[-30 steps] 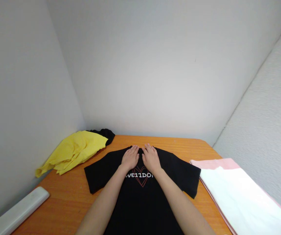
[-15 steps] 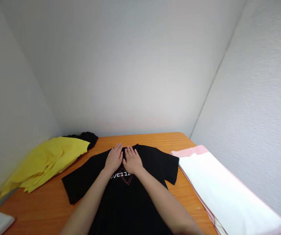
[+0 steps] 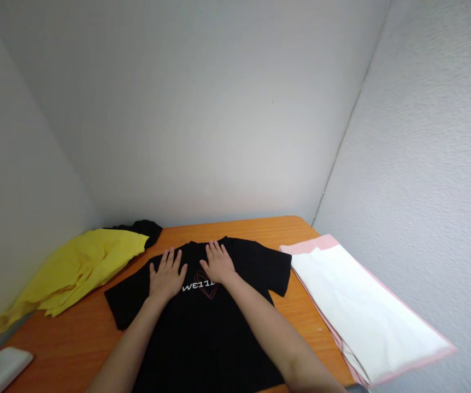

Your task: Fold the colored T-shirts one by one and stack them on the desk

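A black T-shirt point(image 3: 202, 327) with white lettering and a red heart outline lies spread flat, front up, on an orange wooden table point(image 3: 80, 338). My left hand point(image 3: 166, 275) rests flat on the shirt's chest left of the print, fingers spread. Just below the collar lies my right hand point(image 3: 218, 263), also flat on the cloth with its fingers apart. Neither hand grips the fabric. Both forearms stretch over the lower part of the shirt.
A crumpled yellow garment point(image 3: 71, 270) lies at the back left, with a black garment point(image 3: 145, 228) behind it. Folded white and pink cloth point(image 3: 358, 316) is stacked on the right. A white flat object point(image 3: 0, 368) sits at the near left. Walls close in on three sides.
My left hand has slid left across the shirt, away from my right hand, and its fingers have spread. The view has swung right over the second.
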Demonstrator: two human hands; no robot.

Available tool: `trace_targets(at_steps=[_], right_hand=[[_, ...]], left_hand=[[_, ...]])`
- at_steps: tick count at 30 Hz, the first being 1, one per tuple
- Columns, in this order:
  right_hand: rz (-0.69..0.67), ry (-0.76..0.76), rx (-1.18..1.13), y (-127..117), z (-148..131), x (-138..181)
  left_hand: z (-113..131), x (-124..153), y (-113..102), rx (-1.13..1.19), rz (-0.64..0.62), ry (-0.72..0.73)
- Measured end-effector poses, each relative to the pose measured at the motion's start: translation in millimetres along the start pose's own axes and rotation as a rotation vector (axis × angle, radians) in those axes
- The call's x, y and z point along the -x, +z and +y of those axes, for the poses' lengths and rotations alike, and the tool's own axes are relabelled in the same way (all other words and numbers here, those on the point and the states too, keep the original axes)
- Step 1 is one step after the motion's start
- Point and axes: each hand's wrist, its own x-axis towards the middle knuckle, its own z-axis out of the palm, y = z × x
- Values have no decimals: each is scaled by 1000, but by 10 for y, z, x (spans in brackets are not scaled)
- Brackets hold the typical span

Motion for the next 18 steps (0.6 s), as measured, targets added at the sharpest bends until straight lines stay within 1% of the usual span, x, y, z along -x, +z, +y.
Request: trace_targets(at_steps=[2, 4, 6, 7, 9, 11, 13, 16, 18], right_hand=[[95, 3, -16, -55, 36, 1], [214, 57, 6, -156, 134, -3], [309, 184, 59, -280, 300, 4], [331, 263, 86, -338, 402, 17], [300, 428, 115, -422, 619, 66], [204, 534, 104, -449, 809, 134], [118, 577, 75, -432, 935, 197], [60, 584, 45, -395, 1005, 236], [29, 584, 25, -398, 1016, 224]], left_hand=[[5, 0, -4, 16, -4, 6], [7, 10, -28, 35, -15, 16], [9, 26, -62, 50, -29, 18], [11, 34, -76, 56, -33, 17], [17, 47, -94, 64, -39, 11], [21, 54, -92, 65, -35, 9], [17, 54, -85, 66, -30, 13], [8, 56, -126, 75, -6, 18], [42, 84, -221, 66, 60, 44]])
